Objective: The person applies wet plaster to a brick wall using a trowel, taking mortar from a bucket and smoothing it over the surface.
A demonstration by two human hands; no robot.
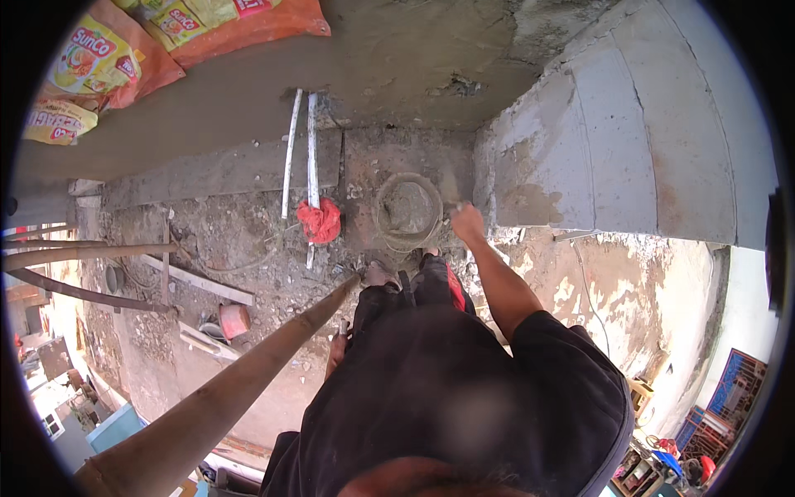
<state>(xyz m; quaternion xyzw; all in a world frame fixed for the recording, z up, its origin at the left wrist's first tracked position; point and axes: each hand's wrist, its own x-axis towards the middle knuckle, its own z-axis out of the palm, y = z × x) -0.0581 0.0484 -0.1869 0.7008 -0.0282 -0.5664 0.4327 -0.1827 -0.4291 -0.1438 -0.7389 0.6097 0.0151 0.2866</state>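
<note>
Head view shows the left hand, grip unclear, then, beyond the feet, the round bucket (probably heavy and rough, best held by opposite rim sides), with the right hand beside it, grip too blurred to tell.

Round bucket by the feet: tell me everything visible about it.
The bucket is round and dull grey, its rim and inner wall crusted; its material is unclear. It stands mouth up with a grey, mortar-like mix inside. It sits on dirty ground just ahead of the feet, the right hand close by its right side; no contact between them is visible.
</note>
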